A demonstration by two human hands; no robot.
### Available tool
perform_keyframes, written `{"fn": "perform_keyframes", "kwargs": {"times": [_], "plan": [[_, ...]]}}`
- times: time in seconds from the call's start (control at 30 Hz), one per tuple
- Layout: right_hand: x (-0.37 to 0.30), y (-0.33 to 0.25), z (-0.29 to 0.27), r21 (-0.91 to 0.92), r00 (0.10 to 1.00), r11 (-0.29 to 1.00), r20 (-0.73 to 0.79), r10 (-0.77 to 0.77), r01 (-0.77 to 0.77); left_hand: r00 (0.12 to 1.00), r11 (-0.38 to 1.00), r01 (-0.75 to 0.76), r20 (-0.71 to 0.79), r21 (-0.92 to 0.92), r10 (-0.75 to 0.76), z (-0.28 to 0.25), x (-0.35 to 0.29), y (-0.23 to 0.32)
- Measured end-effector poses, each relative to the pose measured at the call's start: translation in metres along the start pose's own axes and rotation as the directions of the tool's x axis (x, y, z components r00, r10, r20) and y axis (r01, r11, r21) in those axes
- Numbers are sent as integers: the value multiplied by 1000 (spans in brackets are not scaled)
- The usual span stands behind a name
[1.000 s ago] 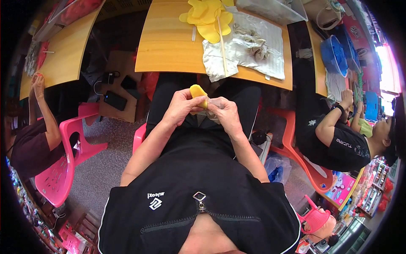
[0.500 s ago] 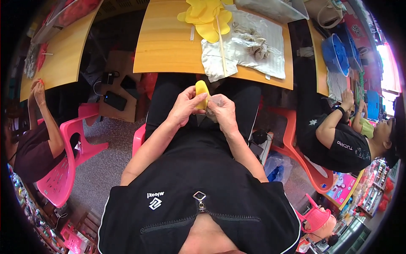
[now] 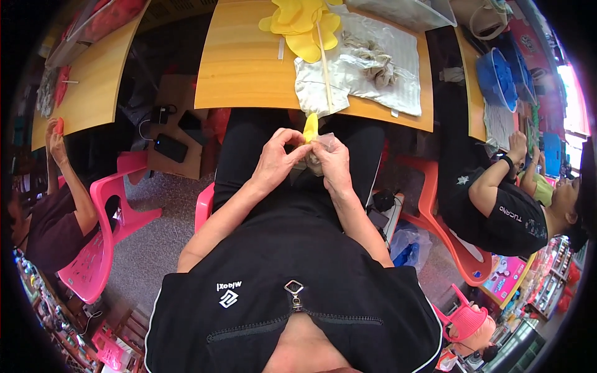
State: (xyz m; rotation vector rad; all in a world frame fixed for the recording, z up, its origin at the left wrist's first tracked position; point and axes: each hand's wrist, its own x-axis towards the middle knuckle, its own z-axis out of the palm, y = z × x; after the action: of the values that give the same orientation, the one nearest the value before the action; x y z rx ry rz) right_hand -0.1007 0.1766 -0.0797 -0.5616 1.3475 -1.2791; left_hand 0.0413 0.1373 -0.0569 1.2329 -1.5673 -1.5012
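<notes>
A yellow petal-shaped piece [image 3: 311,127] stands up between my two hands, above my lap and just short of the table edge. My right hand [image 3: 334,165] is closed round its lower end, along with a crumpled greyish, see-through material [image 3: 314,164]. My left hand [image 3: 277,158] pinches thumb and forefinger together at the petal's base; what lies between these fingertips is too small to make out. On the table [image 3: 242,74] ahead, more yellow petal-shaped pieces [image 3: 301,28] lie in a loose pile, with a thin pale stick [image 3: 325,68] across white cloth [image 3: 401,56].
Crumpled greyish-beige bundles [image 3: 379,62] rest on the white cloth, below a clear plastic bin [image 3: 410,15]. A co-worker sits on a pink chair [image 3: 106,236] at left; another at right, near an orange chair [image 3: 429,211] and a blue basket [image 3: 494,78].
The yellow petal has moved slightly right and away from me, from my left fingers to the right hand's fingertips. My left fingers have shifted to its base.
</notes>
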Motion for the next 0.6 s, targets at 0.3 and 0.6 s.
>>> {"fn": "perform_keyframes", "kwargs": {"times": [0.3,0.6], "plan": [[0,1,0,-86,999,996,-37,4,-7,1000,999,-24,11,36,24,-2,4,-2],[-1,-7,-2,-551,959,823,-130,-250,140,964,956,-266,2,125,268,20,-2,-9]]}}
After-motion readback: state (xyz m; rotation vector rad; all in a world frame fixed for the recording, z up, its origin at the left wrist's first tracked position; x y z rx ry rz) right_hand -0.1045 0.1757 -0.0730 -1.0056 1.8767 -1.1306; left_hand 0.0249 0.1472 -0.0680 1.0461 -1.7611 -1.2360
